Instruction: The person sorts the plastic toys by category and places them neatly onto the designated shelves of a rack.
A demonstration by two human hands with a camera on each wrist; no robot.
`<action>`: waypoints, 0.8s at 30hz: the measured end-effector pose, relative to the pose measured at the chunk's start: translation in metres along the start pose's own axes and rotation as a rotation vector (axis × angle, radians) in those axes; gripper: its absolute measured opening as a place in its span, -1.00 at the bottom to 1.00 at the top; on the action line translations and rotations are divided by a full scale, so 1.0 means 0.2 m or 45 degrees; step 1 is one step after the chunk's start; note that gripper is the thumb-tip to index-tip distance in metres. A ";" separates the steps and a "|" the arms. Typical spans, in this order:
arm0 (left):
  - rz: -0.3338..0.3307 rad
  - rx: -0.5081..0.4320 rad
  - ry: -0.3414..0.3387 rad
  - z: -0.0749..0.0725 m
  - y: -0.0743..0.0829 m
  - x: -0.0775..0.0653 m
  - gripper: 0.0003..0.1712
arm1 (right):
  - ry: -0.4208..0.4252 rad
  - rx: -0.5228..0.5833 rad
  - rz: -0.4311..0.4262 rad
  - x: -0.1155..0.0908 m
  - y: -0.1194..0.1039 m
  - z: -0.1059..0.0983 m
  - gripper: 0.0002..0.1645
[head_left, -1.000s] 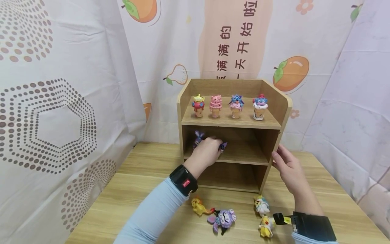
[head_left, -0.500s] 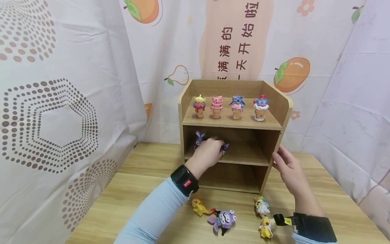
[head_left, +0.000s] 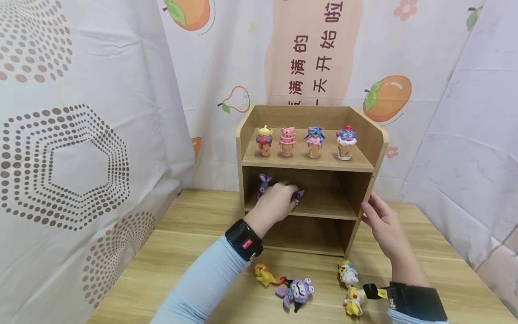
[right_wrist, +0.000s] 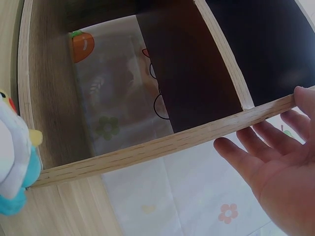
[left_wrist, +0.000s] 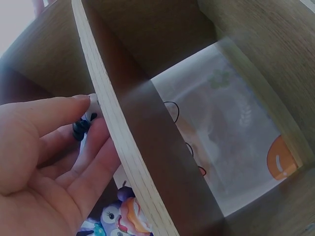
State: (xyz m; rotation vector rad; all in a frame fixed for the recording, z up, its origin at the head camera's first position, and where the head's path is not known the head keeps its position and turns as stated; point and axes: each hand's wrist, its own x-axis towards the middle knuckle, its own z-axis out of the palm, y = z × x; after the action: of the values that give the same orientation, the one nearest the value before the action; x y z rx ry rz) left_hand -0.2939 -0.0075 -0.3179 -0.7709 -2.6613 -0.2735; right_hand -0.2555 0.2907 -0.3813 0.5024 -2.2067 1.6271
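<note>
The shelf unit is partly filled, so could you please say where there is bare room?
Free: middle shelf, between held figure and right wall; bottom shelf, directly below. Crowded: top shelf, with four figures; middle shelf's left end, with the rabbit and left hand.

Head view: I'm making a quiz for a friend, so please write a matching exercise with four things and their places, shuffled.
Things
1. left hand
2. right hand
3. pink figure
4. orange-yellow figure

Places
A. touching the side of the shelf
B. lying on the table
C. in the middle compartment, holding a small figure
D. standing on the top level

Pairs: 1-C, 2-A, 3-D, 4-B
</note>
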 end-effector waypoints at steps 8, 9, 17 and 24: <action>-0.006 -0.072 0.018 -0.01 -0.02 -0.01 -0.70 | -0.013 0.004 -0.017 0.00 0.01 0.00 -0.32; -0.005 -0.070 0.020 -0.01 -0.02 -0.02 -0.69 | -0.014 0.001 -0.018 0.00 0.01 0.00 -0.32; 0.033 -0.041 0.049 0.00 -0.02 -0.01 -0.70 | -0.015 -0.010 -0.008 0.00 0.00 0.00 -0.33; 0.039 -0.034 0.060 0.00 -0.03 -0.01 -0.75 | -0.010 -0.016 -0.006 0.00 0.00 0.00 -0.33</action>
State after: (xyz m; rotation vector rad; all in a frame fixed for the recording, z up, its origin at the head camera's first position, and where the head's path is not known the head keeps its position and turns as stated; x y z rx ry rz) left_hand -0.2955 -0.0136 -0.3192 -0.8028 -2.6046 -0.3160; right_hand -0.2561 0.2913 -0.3816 0.5114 -2.2186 1.6106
